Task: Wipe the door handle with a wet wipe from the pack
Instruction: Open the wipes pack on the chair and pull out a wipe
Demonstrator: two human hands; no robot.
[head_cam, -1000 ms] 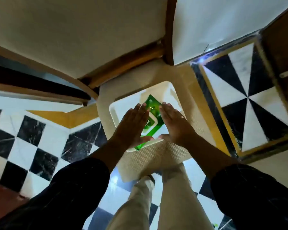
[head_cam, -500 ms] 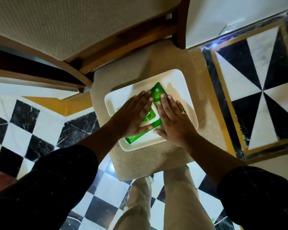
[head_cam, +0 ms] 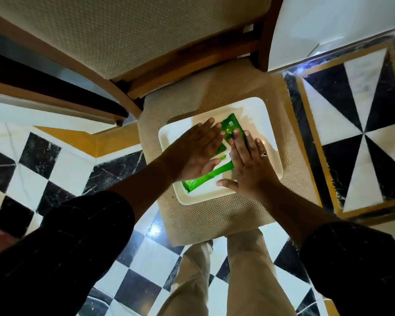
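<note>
Head view: our left hand (head_cam: 195, 153) and right hand (head_cam: 249, 165) have settled flat, fingers spread, onto the green pack (head_cam: 232, 131) in the white tray (head_cam: 269, 124) on the chair seat (head_cam: 214, 220); nothing gripped, flap unopened, no door handle visible.
</note>
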